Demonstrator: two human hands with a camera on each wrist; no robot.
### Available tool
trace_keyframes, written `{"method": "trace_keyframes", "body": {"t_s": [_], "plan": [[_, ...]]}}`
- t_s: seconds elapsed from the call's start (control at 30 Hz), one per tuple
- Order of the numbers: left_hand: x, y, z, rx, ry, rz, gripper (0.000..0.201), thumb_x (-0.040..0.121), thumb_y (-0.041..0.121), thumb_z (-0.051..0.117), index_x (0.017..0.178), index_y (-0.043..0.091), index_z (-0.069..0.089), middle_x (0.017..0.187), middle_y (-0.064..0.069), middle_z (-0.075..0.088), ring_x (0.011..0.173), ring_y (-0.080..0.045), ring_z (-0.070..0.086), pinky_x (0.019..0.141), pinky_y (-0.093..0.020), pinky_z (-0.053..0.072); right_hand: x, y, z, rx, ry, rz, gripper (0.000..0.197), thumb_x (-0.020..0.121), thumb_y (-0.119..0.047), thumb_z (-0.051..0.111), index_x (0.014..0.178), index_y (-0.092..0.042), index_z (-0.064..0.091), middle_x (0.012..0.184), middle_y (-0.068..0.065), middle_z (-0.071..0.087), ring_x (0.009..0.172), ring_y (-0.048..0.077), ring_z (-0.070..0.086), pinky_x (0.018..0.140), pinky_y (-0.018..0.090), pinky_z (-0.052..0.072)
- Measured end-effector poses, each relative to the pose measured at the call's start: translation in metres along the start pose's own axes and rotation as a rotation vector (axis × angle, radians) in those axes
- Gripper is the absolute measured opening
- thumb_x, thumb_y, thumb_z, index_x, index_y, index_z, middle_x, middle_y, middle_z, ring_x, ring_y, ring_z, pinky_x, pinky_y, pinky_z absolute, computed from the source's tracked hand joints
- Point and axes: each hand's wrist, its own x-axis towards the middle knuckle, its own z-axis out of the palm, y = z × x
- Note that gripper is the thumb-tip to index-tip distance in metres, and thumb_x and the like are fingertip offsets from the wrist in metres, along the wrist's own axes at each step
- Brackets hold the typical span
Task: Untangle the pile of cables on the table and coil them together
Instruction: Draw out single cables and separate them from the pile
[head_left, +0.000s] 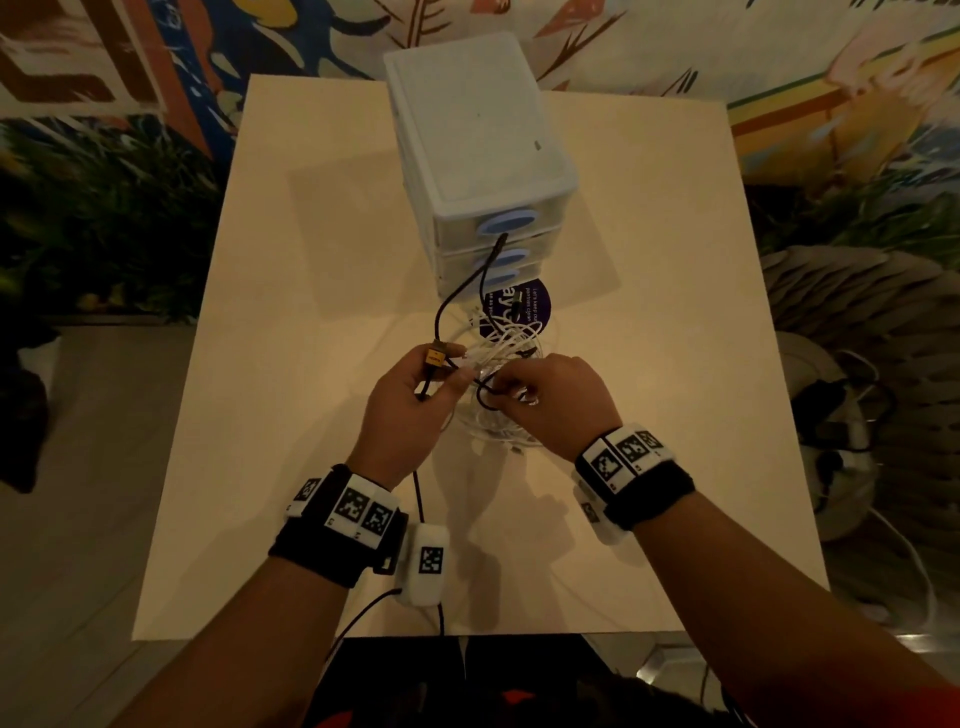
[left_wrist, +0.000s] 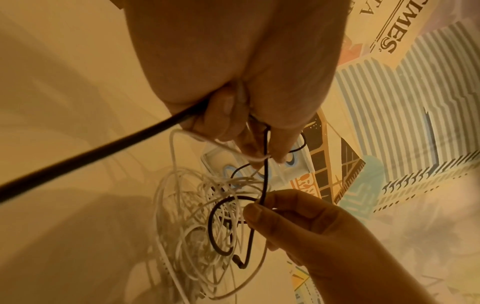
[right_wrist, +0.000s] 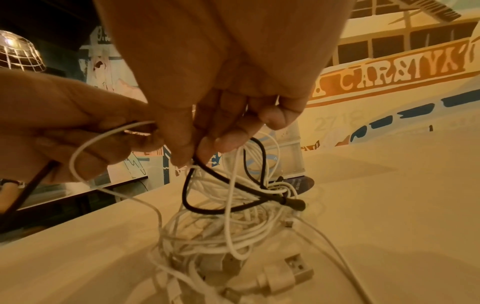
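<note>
both hands pinch a thin black cable above white tangle.

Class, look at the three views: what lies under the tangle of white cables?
The white cables rest on the beige table, their far edge overlapping a purple sticker. A black cable threads through. Anything beneath the middle is covered.

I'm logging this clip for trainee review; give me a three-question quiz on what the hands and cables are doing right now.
1. True or false: the left hand holds a cable with a yellow plug.
2. The right hand pinches which cable? A) thin black cable B) white cable C) none
3. Fill in: the white cable tangle lies in front of the white ___ unit.

Key: 1 true; 2 A; 3 drawer.
</note>
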Motion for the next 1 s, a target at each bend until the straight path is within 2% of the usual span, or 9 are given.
{"method": "trace_keyframes", "body": {"t_s": [0.13, 0.23, 0.33, 0.4, 0.5, 0.57, 0.67, 0.8, 1.0], "plan": [[0.001, 0.008, -0.001, -0.113, -0.023, -0.082, 0.017, 0.096, 0.027, 0.068, 0.112, 0.023, 0.074, 0.1, 0.009, 0.076, 0.089, -0.011, 0.07, 0.095, -0.038, 0.056, -0.002, -0.008, -0.004, 0.029, -0.048, -0.019, 0.018, 0.091, -0.046, 0.066, 0.104, -0.034, 0.073, 0.093, -0.012, 0.074, 0.083, 0.011, 0.064, 0.071, 0.026, 0.039], [-0.001, 0.016, -0.002, -0.206, -0.039, -0.162, 0.026, 0.103, 0.022, 0.057, 0.121, 0.011, 0.072, 0.106, -0.006, 0.074, 0.093, -0.04, 0.049, 0.095, -0.053, 0.037, -0.001, -0.009, -0.007, 0.099, -0.075, 0.022, 0.02, 0.092, -0.046, 0.066, 0.107, -0.036, 0.074, 0.099, -0.012, 0.074, 0.083, 0.01, 0.061, 0.073, 0.027, 0.043], [-0.003, 0.018, -0.003, -0.24, -0.06, -0.14, 0.026, 0.105, 0.012, 0.053, 0.125, 0.005, 0.067, 0.117, -0.016, 0.072, 0.099, -0.042, 0.035, 0.072, -0.034, 0.055, 0.0, -0.006, -0.01, 0.163, -0.055, 0.041, 0.017, 0.092, -0.044, 0.067, 0.104, -0.037, 0.076, 0.098, -0.012, 0.074, 0.077, 0.007, 0.056, 0.071, 0.027, 0.042], [-0.004, 0.017, -0.003, -0.195, -0.058, -0.104, 0.023, 0.103, 0.011, 0.057, 0.123, 0.007, 0.068, 0.111, -0.009, 0.073, 0.083, -0.039, 0.045, 0.059, -0.033, 0.047, 0.0, -0.006, -0.013, 0.174, -0.04, 0.019, 0.017, 0.092, -0.043, 0.067, 0.105, -0.037, 0.076, 0.095, -0.012, 0.072, 0.077, 0.007, 0.055, 0.07, 0.027, 0.042], [-0.004, 0.016, -0.002, -0.167, -0.065, -0.093, 0.022, 0.098, 0.01, 0.065, 0.119, 0.009, 0.07, 0.097, 0.001, 0.07, 0.044, -0.005, 0.052, 0.049, -0.013, 0.04, 0.0, -0.009, -0.014, 0.218, -0.026, -0.056, 0.015, 0.091, -0.036, 0.069, 0.104, -0.033, 0.077, 0.091, -0.01, 0.071, 0.081, 0.01, 0.061, 0.073, 0.029, 0.047], [-0.004, 0.017, 0.001, -0.189, -0.066, -0.114, 0.024, 0.095, 0.01, 0.068, 0.119, 0.01, 0.071, 0.095, -0.001, 0.07, 0.043, -0.008, 0.051, 0.044, -0.024, 0.041, 0.0, -0.013, -0.013, 0.249, -0.03, -0.066, 0.013, 0.092, -0.031, 0.068, 0.104, -0.029, 0.075, 0.092, -0.009, 0.07, 0.081, 0.009, 0.06, 0.073, 0.027, 0.047], [-0.002, 0.018, 0.005, -0.183, -0.042, -0.119, 0.023, 0.093, 0.012, 0.072, 0.115, 0.011, 0.073, 0.089, -0.001, 0.073, 0.049, 0.0, 0.057, 0.048, -0.022, 0.044, 0.001, -0.015, -0.013, 0.267, -0.014, -0.065, 0.015, 0.095, -0.03, 0.064, 0.108, -0.028, 0.072, 0.096, -0.01, 0.071, 0.081, 0.005, 0.06, 0.075, 0.026, 0.05], [0.001, 0.012, 0.004, -0.237, 0.055, -0.114, 0.007, 0.088, 0.013, 0.078, 0.094, 0.016, 0.079, 0.09, 0.004, 0.08, 0.093, -0.007, 0.074, 0.084, -0.018, 0.053, 0.001, -0.006, -0.01, 0.194, -0.108, -0.034, 0.02, 0.094, -0.039, 0.065, 0.11, -0.029, 0.069, 0.099, -0.009, 0.073, 0.089, 0.011, 0.066, 0.078, 0.031, 0.053], [0.0, 0.009, -0.002, -0.255, 0.163, -0.048, 0.006, 0.092, 0.018, 0.074, 0.089, 0.014, 0.078, 0.086, 0.01, 0.079, 0.095, -0.003, 0.072, 0.085, -0.015, 0.051, -0.005, 0.016, -0.02, 0.117, -0.129, 0.025, 0.025, 0.096, -0.025, 0.063, 0.118, -0.028, 0.074, 0.117, -0.002, 0.074, 0.106, 0.022, 0.067, 0.089, 0.03, 0.048]]}}
